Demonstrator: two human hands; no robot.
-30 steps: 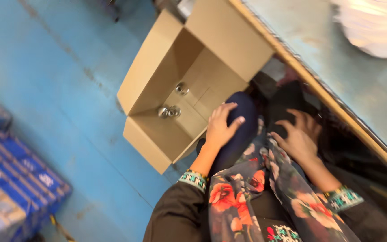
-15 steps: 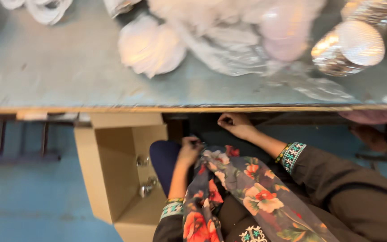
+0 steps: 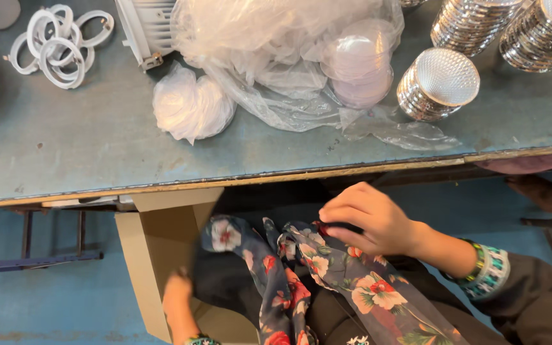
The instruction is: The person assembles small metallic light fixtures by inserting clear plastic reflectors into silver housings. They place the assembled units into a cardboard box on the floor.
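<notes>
The surface [image 3: 65, 147], grey-blue and worn, fills the upper half of the view. Taking the box [image 3: 161, 255] as landmark: it stands open below the surface's near edge, on the blue floor [image 3: 46, 300]. Up and to the right of the box, on the surface, lies a heap of clear bags [image 3: 276, 57]; farther right sit ribbed silver reflectors [image 3: 439, 83]. Up and to the left of the box lie white rings [image 3: 55, 41]. Just right of the box hangs a floral scarf [image 3: 301, 268]. The right hand [image 3: 368, 220], right of the box, rests on the scarf with fingers curled, pinching the cloth. The left hand [image 3: 177, 297] reaches into the box; its grip is hidden, so I cannot tell.
</notes>
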